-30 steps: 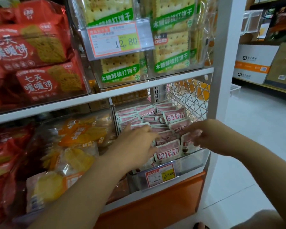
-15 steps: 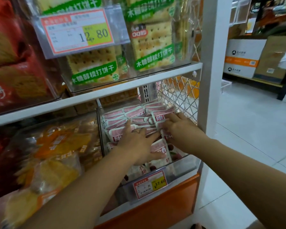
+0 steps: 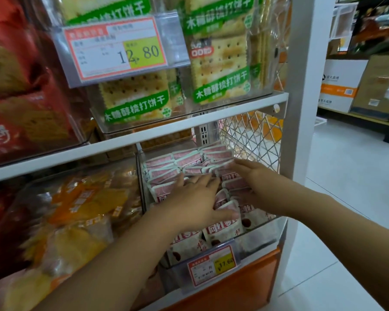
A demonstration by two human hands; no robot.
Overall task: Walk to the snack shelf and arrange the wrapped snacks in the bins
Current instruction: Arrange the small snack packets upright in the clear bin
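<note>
Both my hands are inside a clear plastic bin [image 3: 259, 241] on the lower shelf, which is packed with small pink-and-white wrapped snacks [image 3: 164, 171]. My left hand [image 3: 195, 203] lies flat on the packets in the middle of the bin, fingers spread and pointing to the back, thumb stretched along a front packet. My right hand [image 3: 252, 176] reaches in from the right, fingers straight and pressing on the packets at the back right. Several front packets [image 3: 213, 234] stand upright behind the bin's front wall.
A price tag [image 3: 212, 264] hangs on the bin front. A bin of orange-wrapped pastries [image 3: 76, 212] sits to the left. Above, cracker packs [image 3: 220, 70] and red biscuit bags [image 3: 25, 113] fill the upper shelf [image 3: 189, 124]. A white post [image 3: 303, 86] and wire mesh [image 3: 252, 133] close the right side.
The view has moved closer to the shelf. Both hands have pushed deeper into the bin, from its front toward the back rows, the right hand reaching furthest back.
</note>
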